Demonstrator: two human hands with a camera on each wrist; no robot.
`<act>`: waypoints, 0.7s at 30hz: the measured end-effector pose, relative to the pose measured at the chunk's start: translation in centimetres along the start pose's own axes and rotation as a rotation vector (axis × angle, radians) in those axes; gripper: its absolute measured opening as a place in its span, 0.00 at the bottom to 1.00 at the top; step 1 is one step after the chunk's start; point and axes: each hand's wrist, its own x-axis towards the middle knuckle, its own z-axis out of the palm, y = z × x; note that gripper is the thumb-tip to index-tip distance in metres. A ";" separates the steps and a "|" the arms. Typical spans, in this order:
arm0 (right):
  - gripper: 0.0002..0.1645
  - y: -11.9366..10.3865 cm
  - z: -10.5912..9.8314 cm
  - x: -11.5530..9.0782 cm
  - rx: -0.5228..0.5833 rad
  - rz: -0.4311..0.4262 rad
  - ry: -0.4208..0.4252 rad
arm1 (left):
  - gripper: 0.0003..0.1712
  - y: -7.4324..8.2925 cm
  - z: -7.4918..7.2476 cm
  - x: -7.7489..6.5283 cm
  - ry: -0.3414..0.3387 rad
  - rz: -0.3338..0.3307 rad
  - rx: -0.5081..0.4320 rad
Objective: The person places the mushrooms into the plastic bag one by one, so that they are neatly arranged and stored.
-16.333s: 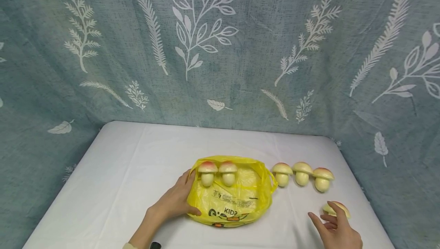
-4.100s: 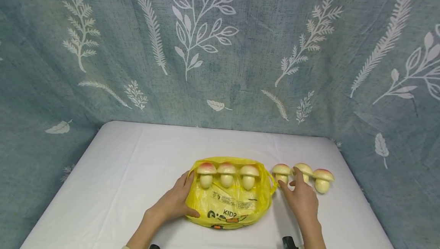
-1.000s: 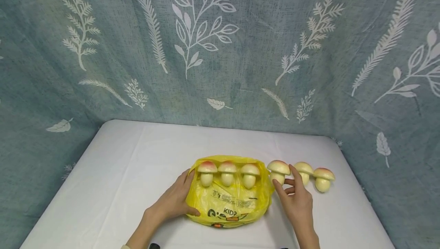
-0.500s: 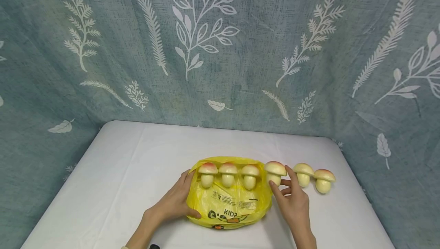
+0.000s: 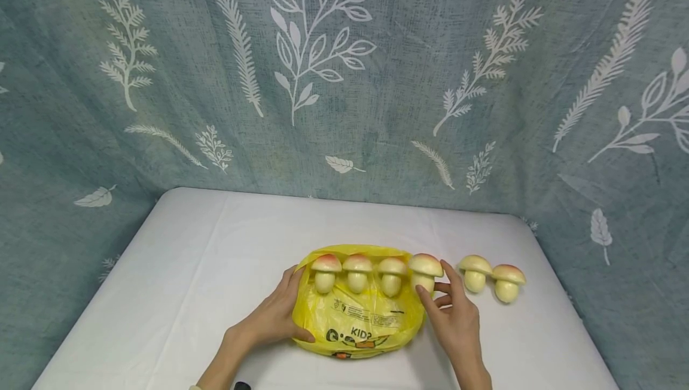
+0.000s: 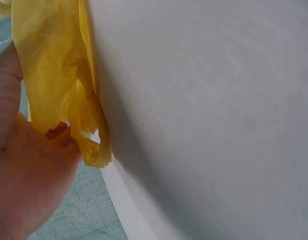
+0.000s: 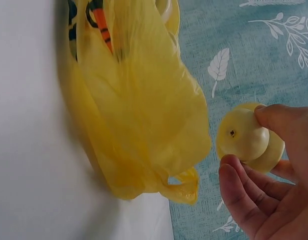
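Note:
A yellow plastic bag (image 5: 377, 306) sits with its mouth spread on the white table. Three toy mushrooms lie in a row inside it: a left one (image 5: 325, 264), a middle one (image 5: 357, 265) and a right one (image 5: 392, 268). My left hand (image 5: 269, 315) holds the bag's left side, thumb at the front; some fingers are hidden by plastic in the left wrist view. Between thumb and fingers, my right hand (image 5: 454, 324) pinches a fourth toy mushroom (image 5: 426, 265) at the bag's right rim. The right wrist view shows that mushroom's (image 7: 243, 135) pale stem end, apart from the bag.
Two more toy mushrooms, one paler (image 5: 475, 265) and one red-tinged (image 5: 508, 275), lie on the table (image 5: 269, 222) right of the bag. A grey-green leaf-print cloth (image 5: 377, 91) hangs behind the table and along its sides.
Since the oldest frame, a third mushroom has come into the bag from the right front. My right hand has since picked up another and carried it left to the rim. My left hand stays put.

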 end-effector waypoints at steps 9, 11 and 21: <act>0.41 -0.7 0.4 -0.5 0.041 -0.019 -0.006 | 0.78 0.0 0.1 0.0 -0.003 0.002 -0.001; 0.41 -0.9 0.5 -0.7 0.053 -0.030 -0.008 | 0.78 0.0 0.1 0.0 -0.004 0.002 0.001; 0.42 -2.3 1.7 -2.1 0.114 -0.048 -0.042 | 0.78 0.2 0.3 -0.2 -0.005 -0.009 0.024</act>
